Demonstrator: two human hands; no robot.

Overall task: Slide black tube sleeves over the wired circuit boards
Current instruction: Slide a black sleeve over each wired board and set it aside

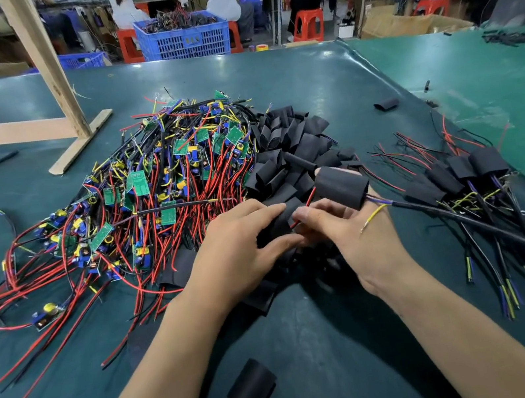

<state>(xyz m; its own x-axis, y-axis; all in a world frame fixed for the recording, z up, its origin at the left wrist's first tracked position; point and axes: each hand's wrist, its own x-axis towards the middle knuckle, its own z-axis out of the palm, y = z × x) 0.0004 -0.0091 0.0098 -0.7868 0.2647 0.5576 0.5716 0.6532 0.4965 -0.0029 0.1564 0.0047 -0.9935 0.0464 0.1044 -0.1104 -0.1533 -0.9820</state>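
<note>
A big heap of green circuit boards [161, 181] with red and black wires lies on the green table [347, 341]. Beside it, to the right, is a pile of flat black tube sleeves [290, 145]. My right hand [354, 235] holds a black sleeve [342, 187] that covers a board, its red wire pinched at the thumb, and a black cable [465, 217] trails off to the right. My left hand [238, 248] grips another black sleeve [277, 224] at the pile's near edge.
Sleeved boards [458, 173] with their cables lie in a bundle at the right. One loose sleeve [251, 391] lies near me, another [386, 104] farther right. A wooden frame [62, 93] stands at the back left. Beyond the table are a blue crate [186, 39] and seated people.
</note>
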